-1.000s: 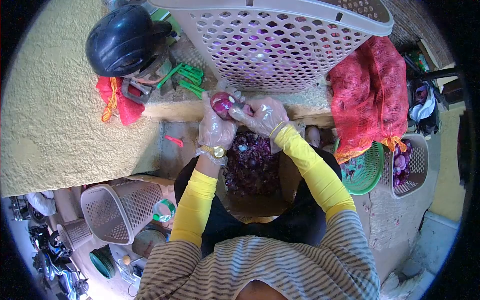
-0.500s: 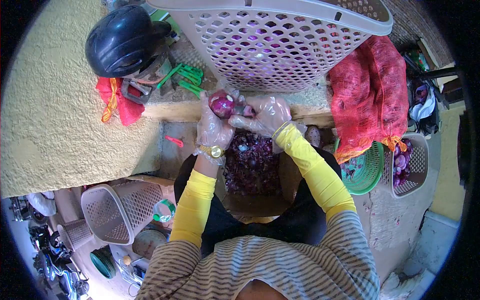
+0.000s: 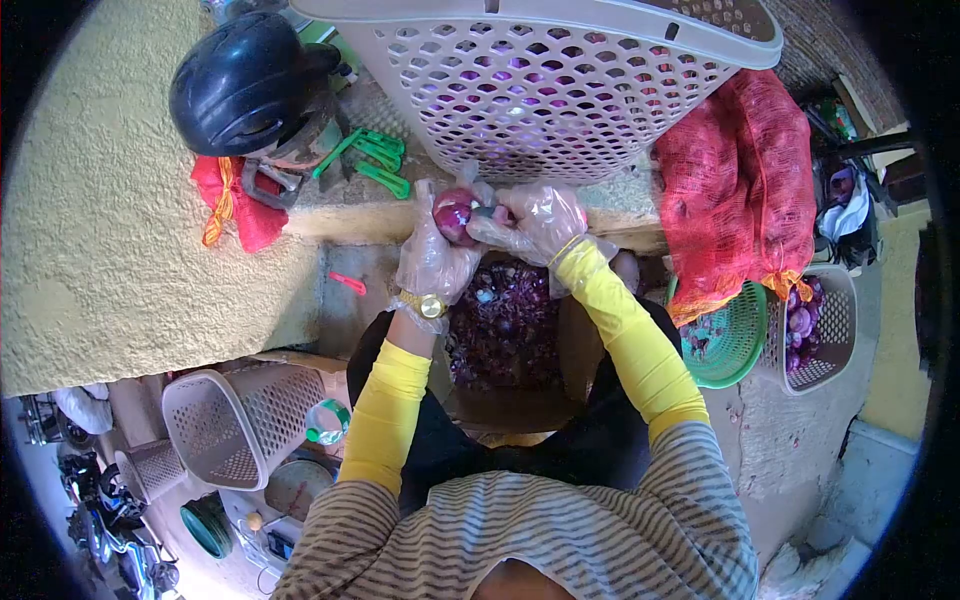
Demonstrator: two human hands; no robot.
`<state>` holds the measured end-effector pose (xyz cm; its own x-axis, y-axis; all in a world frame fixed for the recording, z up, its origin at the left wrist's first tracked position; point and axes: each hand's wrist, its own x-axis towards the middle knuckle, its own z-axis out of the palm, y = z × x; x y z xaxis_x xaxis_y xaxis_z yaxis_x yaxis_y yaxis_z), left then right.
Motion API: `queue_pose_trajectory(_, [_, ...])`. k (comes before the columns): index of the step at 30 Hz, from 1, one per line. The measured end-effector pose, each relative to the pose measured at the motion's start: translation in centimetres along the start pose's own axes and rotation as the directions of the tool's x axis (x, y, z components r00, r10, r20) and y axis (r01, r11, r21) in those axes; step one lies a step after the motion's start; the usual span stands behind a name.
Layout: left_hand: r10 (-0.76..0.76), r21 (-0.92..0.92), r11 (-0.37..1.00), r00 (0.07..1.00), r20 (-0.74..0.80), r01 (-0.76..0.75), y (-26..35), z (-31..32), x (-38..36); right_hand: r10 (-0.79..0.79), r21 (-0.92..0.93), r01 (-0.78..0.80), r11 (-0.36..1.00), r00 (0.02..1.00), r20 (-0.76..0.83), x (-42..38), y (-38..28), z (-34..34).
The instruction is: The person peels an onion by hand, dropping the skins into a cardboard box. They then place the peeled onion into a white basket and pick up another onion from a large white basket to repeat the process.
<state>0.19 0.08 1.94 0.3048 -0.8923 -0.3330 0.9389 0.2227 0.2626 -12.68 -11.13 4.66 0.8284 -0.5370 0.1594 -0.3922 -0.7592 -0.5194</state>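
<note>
A purple-red onion [image 3: 456, 216] is held in my left hand [image 3: 436, 248], which wears a clear plastic glove and has a gold watch at the wrist. Close against the onion's right side is my right hand [image 3: 540, 222], also gloved, its fingers closed around a small object whose shape is mostly hidden. Below both hands, between my knees, a box [image 3: 484, 408] holds a heap of dark purple onion skins [image 3: 505, 335]. Just beyond the hands stands a tall beige perforated basket [image 3: 540, 100] with onions showing through its holes.
Red mesh sacks [image 3: 740, 190] lie at the right, above a green basket [image 3: 745, 350] and a beige basket [image 3: 840, 325] of onions. A black helmet [image 3: 240, 85] and green clips [image 3: 380, 150] are upper left. Another beige basket [image 3: 235, 420] stands lower left.
The onion has turned and shifted slightly right and down in my left hand. My left hand has moved a little right, and my right hand has shifted slightly beside it.
</note>
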Motion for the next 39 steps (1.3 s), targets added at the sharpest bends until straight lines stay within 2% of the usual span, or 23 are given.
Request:
queue_pose_trajectory(2, [-0.097,-0.050,0.994,0.993,0.072,0.101,0.2,-0.4,-0.1,-0.016,-0.004,0.016,1.000,1.000,0.008,0.1,0.1,0.1])
queue_pose_trajectory(5, [-0.076,-0.015,0.997,0.997,0.016,0.076,0.3,-0.4,-0.3,-0.042,0.028,0.041,0.999,0.999,0.017,0.0,0.1,0.4])
queue_pose_trajectory(7, [-0.065,-0.007,0.998,0.997,0.041,0.066,0.6,-1.4,0.3,-0.052,0.060,0.051,0.997,0.999,0.015,0.0,0.0,0.8])
queue_pose_trajectory(9, [-0.055,0.002,0.998,0.996,0.065,0.055,0.7,-1.8,0.5,-0.124,0.031,0.124,0.992,0.992,-0.002,-0.1,-0.2,1.2])
queue_pose_trajectory(12, [-0.005,0.012,1.000,1.000,0.016,0.004,1.0,-1.4,0.4,-0.136,0.034,0.135,0.990,0.991,0.009,-0.1,-0.5,1.3])
queue_pose_trajectory(14, [0.024,0.069,0.997,0.994,-0.106,-0.017,1.0,-0.9,0.3,-0.133,0.067,0.133,0.989,0.991,0.002,-0.1,-0.1,1.4])
queue_pose_trajectory(15, [0.025,0.068,0.998,0.994,-0.107,-0.017,1.2,-1.4,0.5,-0.129,0.100,0.128,0.987,0.992,-0.004,-0.1,0.0,1.3])
queue_pose_trajectory(17, [-0.045,0.102,0.994,0.992,0.115,0.033,1.8,-2.5,1.1,-0.140,0.062,0.142,0.988,0.990,-0.031,-0.2,0.1,0.5])
queue_pose_trajectory(20, [-0.110,0.052,0.993,0.975,0.191,0.102,1.7,-1.2,0.5,-0.155,0.003,0.156,0.988,0.983,-0.102,-0.2,0.4,-0.3])
queue_pose_trajectory(21, [-0.111,0.052,0.993,0.975,0.191,0.103,1.5,-1.0,0.4,-0.159,-0.017,0.158,0.987,0.977,-0.145,-0.2,0.4,-0.4])
queue_pose_trajectory(26, [-0.057,0.101,0.994,0.997,0.050,0.052,0.9,-1.8,1.1,-0.138,-0.011,0.138,0.990,0.977,-0.164,-0.1,0.3,-0.3])
queue_pose_trajectory(30, [-0.049,0.088,0.995,0.995,0.090,0.041,0.8,-1.1,0.7,-0.132,0.014,0.135,0.991,0.979,-0.153,-0.1,0.0,-0.3])
queue_pose_trajectory(32, [-0.063,0.077,0.996,0.982,0.178,0.050,0.8,-1.8,1.0,-0.144,0.001,0.146,0.989,0.978,-0.154,-0.1,0.1,-0.1])
queue_pose_trajectory(37, [-0.074,0.046,0.997,0.988,0.136,0.069,0.8,-1.0,0.6,-0.131,0.045,0.139,0.989,0.982,-0.135,-0.1,-0.1,0.2])
queue_pose_trajectory(39, [-0.071,0.032,0.997,0.992,0.103,0.068,0.9,-1.0,0.6,-0.091,0.017,0.092,0.996,0.994,-0.058,-0.1,0.4,0.8])
